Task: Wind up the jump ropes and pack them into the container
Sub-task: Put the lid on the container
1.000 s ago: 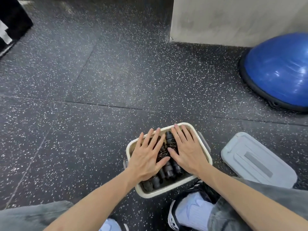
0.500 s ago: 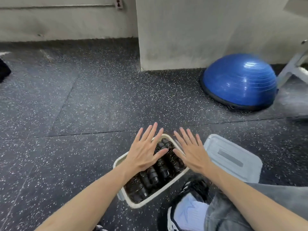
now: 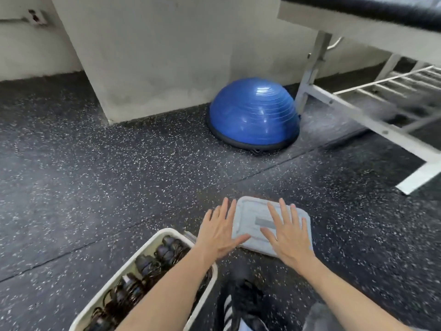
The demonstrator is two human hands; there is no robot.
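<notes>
Packing looks done: wound jump ropes (image 3: 148,271) are seen in the container (image 3: 152,237), lower left. Lid (image 3: 250,218) lies flat just right of it, long axis slanting. Right hand (image 3: 285,237) is spread over it, left hand (image 3: 218,231) at its near-left edge; nothing gripped.

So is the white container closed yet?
No, open. The white plastic container shows black jump ropes inside; its grey plastic lid lies on the floor beside it.
</notes>
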